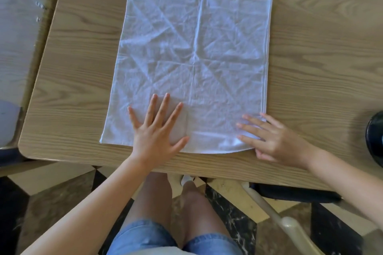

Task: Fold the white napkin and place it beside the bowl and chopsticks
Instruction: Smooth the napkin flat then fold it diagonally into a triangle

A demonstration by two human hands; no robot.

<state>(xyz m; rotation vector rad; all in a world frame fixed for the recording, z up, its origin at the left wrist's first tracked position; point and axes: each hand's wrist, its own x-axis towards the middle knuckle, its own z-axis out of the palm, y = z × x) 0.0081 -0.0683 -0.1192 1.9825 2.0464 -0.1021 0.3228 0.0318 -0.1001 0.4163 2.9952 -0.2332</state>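
Observation:
The white napkin (192,58) lies spread flat on the wooden table (321,58), creased with old fold lines. My left hand (157,132) rests palm down on its near left part, fingers spread. Over the napkin's near right corner lies my right hand (271,138), flat with the fingers apart. A black bowl (376,136) shows only partly at the right edge of the view. No chopsticks are in view.
A second table (18,47) stands close on the left with a narrow gap between. A chair's frame (290,223) and dark seat sit under the table's near right edge. My knees are below the near edge.

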